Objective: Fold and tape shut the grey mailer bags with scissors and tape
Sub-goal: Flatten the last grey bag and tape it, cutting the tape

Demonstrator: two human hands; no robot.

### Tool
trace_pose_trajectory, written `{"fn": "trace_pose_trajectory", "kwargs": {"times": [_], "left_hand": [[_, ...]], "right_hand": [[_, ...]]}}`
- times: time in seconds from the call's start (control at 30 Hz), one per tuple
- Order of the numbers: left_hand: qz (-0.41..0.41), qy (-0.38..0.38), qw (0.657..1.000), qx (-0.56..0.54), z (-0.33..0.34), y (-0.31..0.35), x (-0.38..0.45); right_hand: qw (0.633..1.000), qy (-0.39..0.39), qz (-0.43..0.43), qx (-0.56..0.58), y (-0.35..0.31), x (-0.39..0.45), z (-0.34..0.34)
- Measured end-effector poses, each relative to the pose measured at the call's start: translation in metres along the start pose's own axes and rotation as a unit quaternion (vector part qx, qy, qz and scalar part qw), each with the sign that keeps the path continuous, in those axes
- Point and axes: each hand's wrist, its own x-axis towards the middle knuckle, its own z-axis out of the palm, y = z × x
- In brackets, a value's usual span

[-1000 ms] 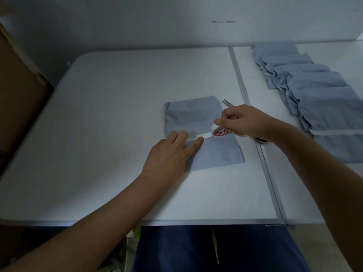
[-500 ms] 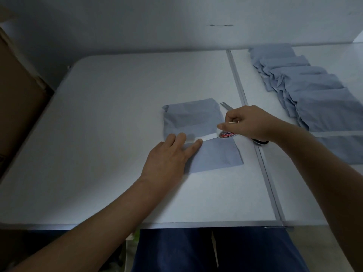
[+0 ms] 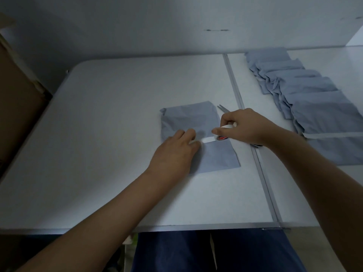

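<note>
1. A folded grey plastic mailer bag (image 3: 198,134) lies flat near the middle of the white tabletop (image 3: 117,134), its flap already turned down. That fold looks finished to me.

2. A white strip of tape (image 3: 208,139) now runs across the flap edge. The left hand (image 3: 174,152) lies flat and open on the bag, fingertips pressing the strip's free end; it grips nothing.

3. The right hand (image 3: 243,126) is closed around a small white roll of tape with a red label (image 3: 224,134), held at the bag's right edge with the strip stretched taut back to the left fingers.

4. Metal scissors (image 3: 223,108) lie on the table just behind the right hand, mostly hidden by it, untouched. I judge the cut is still to come, then the smoothing down.

5. On the right-hand table sits an overlapping row of grey mailer bags (image 3: 306,95). The nearest one shows a pale strip across it, so they may be finished ones, though I cannot be sure.

6. Compared with a second ago, the roll has travelled rightward and the exposed strip is longer. The left hand has kept its place pinning the end.
</note>
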Motion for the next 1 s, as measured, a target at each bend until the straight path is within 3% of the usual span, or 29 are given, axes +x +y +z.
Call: {"fn": "trace_pose_trajectory", "kwargs": {"times": [0.23,0.37,0.6,0.8,1.0], "left_hand": [[-0.002,0.078,0.996,-0.045,0.02,0.01,0.011],[0.019,0.083,0.996,-0.023,0.023,0.011,0.008],[0.027,0.084,0.995,0.037,0.027,0.01,0.004],[0.029,0.081,0.994,0.06,0.027,0.012,0.003],[0.028,0.079,0.994,0.067,0.025,0.012,0.002]], "right_hand": [[0.996,-0.027,0.029,0.075,0.003,-0.003,0.009],[0.967,-0.058,0.102,0.226,0.005,-0.002,0.011],[0.948,-0.04,0.047,0.312,0.019,-0.003,0.01],[0.96,-0.039,0.048,0.273,0.024,-0.001,0.006],[0.989,0.0,0.049,0.142,0.024,-0.004,-0.002]]}}
